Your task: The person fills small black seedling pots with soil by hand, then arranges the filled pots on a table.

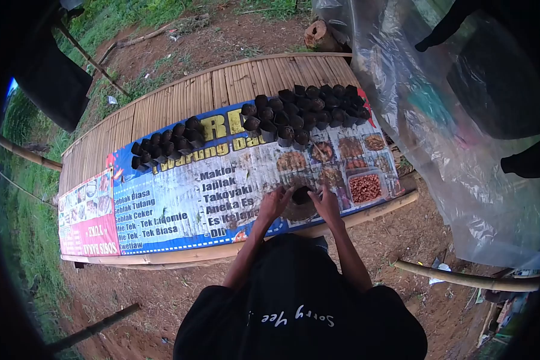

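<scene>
My left hand point(273, 203) and my right hand point(326, 203) meet at the near edge of a low bamboo table. Between their fingertips is a small black plastic planting bag point(302, 194), its dark mouth facing up. Both hands pinch its rim from opposite sides. Under and around the bag lies a brown patch of soil point(300, 212). To the right of my right hand sits a clear tub of reddish-brown seeds or nuts point(366, 188). Farther back stand several soil-filled black bags point(306, 111) in a large cluster, with a smaller group of bags point(168, 143) to the left.
A printed food banner point(162, 198) covers much of the bamboo table point(222, 89). Clear plastic sheeting point(396, 108) hangs at the right. Bamboo poles point(468, 277) cross the sides, and a cut log point(320, 36) lies behind the table. Bare earth and grass surround it.
</scene>
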{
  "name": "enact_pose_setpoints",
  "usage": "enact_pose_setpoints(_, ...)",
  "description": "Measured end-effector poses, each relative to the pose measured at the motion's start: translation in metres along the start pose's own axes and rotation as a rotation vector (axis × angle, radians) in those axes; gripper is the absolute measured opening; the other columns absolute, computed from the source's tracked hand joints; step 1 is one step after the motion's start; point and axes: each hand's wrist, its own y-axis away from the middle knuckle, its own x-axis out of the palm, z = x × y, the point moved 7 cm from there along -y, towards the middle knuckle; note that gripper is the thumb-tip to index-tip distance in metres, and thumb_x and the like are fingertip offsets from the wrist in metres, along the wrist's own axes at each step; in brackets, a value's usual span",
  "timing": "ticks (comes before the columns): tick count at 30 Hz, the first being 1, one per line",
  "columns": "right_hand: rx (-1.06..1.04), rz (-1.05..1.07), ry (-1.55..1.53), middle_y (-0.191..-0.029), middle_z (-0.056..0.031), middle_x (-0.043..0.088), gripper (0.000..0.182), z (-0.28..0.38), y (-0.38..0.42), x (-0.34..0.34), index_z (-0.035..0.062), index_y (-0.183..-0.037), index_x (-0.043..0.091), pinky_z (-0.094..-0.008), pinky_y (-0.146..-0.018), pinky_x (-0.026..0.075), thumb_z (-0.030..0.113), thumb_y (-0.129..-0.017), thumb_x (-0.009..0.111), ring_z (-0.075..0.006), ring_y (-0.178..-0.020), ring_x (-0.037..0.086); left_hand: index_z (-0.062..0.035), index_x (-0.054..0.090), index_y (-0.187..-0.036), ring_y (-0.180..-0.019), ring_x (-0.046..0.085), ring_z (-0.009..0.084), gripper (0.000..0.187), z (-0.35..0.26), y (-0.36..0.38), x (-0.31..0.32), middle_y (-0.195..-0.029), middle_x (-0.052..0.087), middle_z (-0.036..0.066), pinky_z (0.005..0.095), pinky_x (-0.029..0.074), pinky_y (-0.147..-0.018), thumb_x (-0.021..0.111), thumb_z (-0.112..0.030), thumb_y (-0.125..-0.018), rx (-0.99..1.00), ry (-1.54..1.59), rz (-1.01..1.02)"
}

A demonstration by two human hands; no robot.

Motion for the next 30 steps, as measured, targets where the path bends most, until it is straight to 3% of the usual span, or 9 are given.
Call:
enact_pose_setpoints(2, -0.022, 0.038, 0.089, -0.071, -0.0197, 0.06, 0.035, 0.004, 0.005, 0.001, 0.0002, -0.089, 0.054, -0.0462, -0.061, 0.045, 0.034, -0.087, 0.061, -0.0399, -0.069, 0.06, -0.0002, 0.062, -0.094, -0.072, 0.065, 0.0349, 0.033, -0.007, 0.003, 0.002, -0.077, 0.065, 0.019, 0.0423, 0.05, -0.065, 0.057, -0.033, -0.09, -0.004, -0.012, 0.029)
enact_pose_setpoints(11, -0.206, -0.031, 0.134, -0.072, -0.0213, 0.06, 0.012, 0.032, 0.008, 0.006, 0.0019, -0.086, 0.055, -0.0497, -0.067, 0.046, 0.014, -0.083, 0.056, -0.0425, -0.073, 0.058, -0.0005, 0.058, -0.081, -0.071, 0.061, 0.0434, 0.018, -0.024, 0.002, 0.0, -0.072, 0.061, 0.026, 0.0509, 0.048, -0.065, 0.056, -0.018, -0.084, 0.187, -0.032, -0.059)
enact_pose_setpoints(15, -0.222, -0.093, 0.036, -0.07, -0.0225, 0.059, 0.011, 0.034, 0.014, 0.009, 0.0019, -0.084, 0.055, -0.0505, -0.066, 0.045, 0.012, -0.084, 0.054, -0.0434, -0.071, 0.058, 0.0002, 0.057, -0.08, -0.069, 0.06, 0.0433, 0.014, -0.024, 0.007, -0.006, -0.071, 0.059, 0.026, 0.0517, 0.047, -0.063, 0.055, -0.014, -0.083, 0.161, -0.09, -0.086)
enact_pose_setpoints(17, -0.169, -0.021, -0.002, -0.067, -0.0237, 0.057, 0.012, 0.011, 0.011, 0.031, 0.0008, -0.081, 0.052, -0.0499, -0.058, 0.042, 0.012, -0.085, 0.054, -0.0452, -0.07, 0.056, 0.0005, 0.057, -0.079, -0.069, 0.06, 0.043, 0.014, -0.015, 0.009, 0.001, -0.07, 0.059, 0.026, 0.0515, 0.047, -0.063, 0.055, -0.013, -0.082, 0.173, -0.086, -0.081)
enact_pose_setpoints(30, -0.103, -0.074, -0.067, -0.069, -0.025, 0.058, 0.014, 0.031, 0.021, 0.022, 0.0009, -0.082, 0.054, -0.0483, -0.059, 0.044, 0.015, -0.086, 0.054, -0.0445, -0.073, 0.058, 0.0017, 0.058, -0.08, -0.069, 0.06, 0.0415, 0.015, -0.014, 0.011, -0.004, -0.07, 0.06, 0.024, 0.048, 0.047, -0.063, 0.057, -0.013, -0.08, 0.168, -0.045, -0.125)
